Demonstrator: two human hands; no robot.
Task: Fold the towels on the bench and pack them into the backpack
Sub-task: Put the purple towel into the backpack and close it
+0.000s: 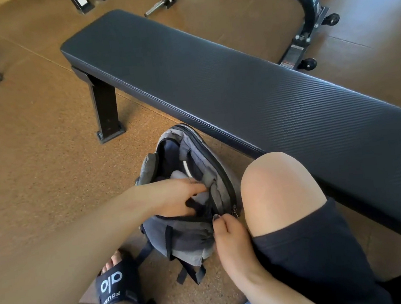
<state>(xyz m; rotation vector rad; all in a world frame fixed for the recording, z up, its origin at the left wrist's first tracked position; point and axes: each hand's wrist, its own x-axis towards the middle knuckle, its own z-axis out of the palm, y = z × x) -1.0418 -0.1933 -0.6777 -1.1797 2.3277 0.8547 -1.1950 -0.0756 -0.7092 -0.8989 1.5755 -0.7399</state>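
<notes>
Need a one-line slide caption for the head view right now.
Left hand reaches into the open grey backpack on the floor beside the bench; right hand pinches its zipper edge.

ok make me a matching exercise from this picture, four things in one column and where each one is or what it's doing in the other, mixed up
Things:
1. long black padded bench
2. grey fabric backpack
3. left hand
4. right hand

States:
A. fingers reaching into the open main compartment
B. standing on the brown floor, unzipped
C. pinching the zipper pull at the opening's near end
D. top bare, no towels on it

Pairs: 1-D, 2-B, 3-A, 4-C
</notes>
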